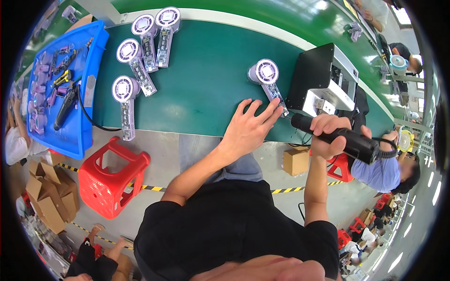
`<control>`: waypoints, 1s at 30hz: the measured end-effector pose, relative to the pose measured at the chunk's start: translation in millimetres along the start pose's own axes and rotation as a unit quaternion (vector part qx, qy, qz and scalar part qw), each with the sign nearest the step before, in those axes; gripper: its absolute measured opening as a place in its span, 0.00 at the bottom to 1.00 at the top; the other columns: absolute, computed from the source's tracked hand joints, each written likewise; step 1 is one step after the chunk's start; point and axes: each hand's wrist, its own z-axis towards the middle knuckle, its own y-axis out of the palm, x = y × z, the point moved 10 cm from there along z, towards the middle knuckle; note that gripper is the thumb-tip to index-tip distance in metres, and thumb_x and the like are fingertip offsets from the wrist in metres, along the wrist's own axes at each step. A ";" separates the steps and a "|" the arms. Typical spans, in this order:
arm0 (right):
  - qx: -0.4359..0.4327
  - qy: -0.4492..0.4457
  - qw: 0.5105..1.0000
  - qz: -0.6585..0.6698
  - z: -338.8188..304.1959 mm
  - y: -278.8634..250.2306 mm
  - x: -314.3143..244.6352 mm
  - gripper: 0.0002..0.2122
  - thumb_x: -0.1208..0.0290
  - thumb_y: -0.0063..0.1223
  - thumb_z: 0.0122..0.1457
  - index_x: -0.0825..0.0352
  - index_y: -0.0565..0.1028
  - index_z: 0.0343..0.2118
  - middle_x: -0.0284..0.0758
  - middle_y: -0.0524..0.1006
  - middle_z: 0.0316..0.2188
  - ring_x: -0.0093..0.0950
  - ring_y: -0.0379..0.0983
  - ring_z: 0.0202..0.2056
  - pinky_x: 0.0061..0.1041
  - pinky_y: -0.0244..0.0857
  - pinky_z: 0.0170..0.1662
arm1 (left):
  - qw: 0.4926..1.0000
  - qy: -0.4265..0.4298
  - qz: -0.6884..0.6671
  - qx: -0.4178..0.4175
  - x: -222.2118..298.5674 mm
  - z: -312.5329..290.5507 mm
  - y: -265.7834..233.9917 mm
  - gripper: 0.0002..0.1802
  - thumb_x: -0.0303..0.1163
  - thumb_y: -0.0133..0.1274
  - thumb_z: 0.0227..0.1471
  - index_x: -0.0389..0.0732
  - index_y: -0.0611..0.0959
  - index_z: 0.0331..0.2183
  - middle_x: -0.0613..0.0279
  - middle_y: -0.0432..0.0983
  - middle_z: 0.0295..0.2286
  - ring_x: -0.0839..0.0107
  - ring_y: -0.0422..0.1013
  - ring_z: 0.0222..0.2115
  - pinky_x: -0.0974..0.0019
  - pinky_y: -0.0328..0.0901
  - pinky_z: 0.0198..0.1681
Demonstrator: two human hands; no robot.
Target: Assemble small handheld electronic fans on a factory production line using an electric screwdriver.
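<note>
A pale purple handheld fan point(266, 72) with a round head and an exposed circuit board in its handle lies on the green tabletop. My left hand point(248, 131) rests palm down with spread fingers, some fingertips on the lower handle, the others over the table. In my right hand point(328, 136) is a black electric screwdriver point(361, 146), its fingers wrapped round the body. The tool points left, its tip close to the lower end of the handle; whether they touch I cannot tell. Several similar fans point(125, 89) lie at the left of the table.
A blue bin point(86, 117) of purple parts and tools stands at the left, with a black cable running out. A black and silver box-shaped device point(318, 79) sits just right of the fan. Below are a red stool point(105, 180) and cartons point(51, 194). Other people work nearby.
</note>
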 end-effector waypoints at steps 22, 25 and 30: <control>0.005 -0.102 0.995 0.011 -7.5 8.6 -20.4 0.26 0.59 0.52 0.60 0.66 0.51 0.50 0.38 0.67 0.22 0.27 0.63 0.16 0.26 0.63 0.20 | 0.999 0.031 0.032 0.031 10.7 -12.3 -3.1 0.27 0.32 0.52 0.43 0.44 0.73 0.49 0.62 0.64 0.53 0.63 0.64 0.43 0.53 0.58 0.51; 0.022 -0.101 0.995 0.007 -6.7 9.2 -23.2 0.27 0.62 0.53 0.60 0.60 0.50 0.55 0.38 0.67 0.23 0.29 0.62 0.16 0.29 0.60 0.20 | 0.998 0.015 0.043 0.044 8.2 -16.2 -7.8 0.30 0.32 0.52 0.43 0.45 0.70 0.52 0.62 0.64 0.53 0.63 0.64 0.43 0.55 0.57 0.52; 0.006 -0.072 0.997 -0.012 -9.3 3.2 -20.6 0.31 0.50 0.53 0.57 0.60 0.50 0.54 0.37 0.66 0.25 0.31 0.61 0.21 0.34 0.60 0.26 | 0.991 -0.013 0.081 0.107 6.6 -8.8 -3.5 0.29 0.39 0.54 0.44 0.46 0.73 0.50 0.62 0.64 0.47 0.61 0.62 0.44 0.55 0.57 0.49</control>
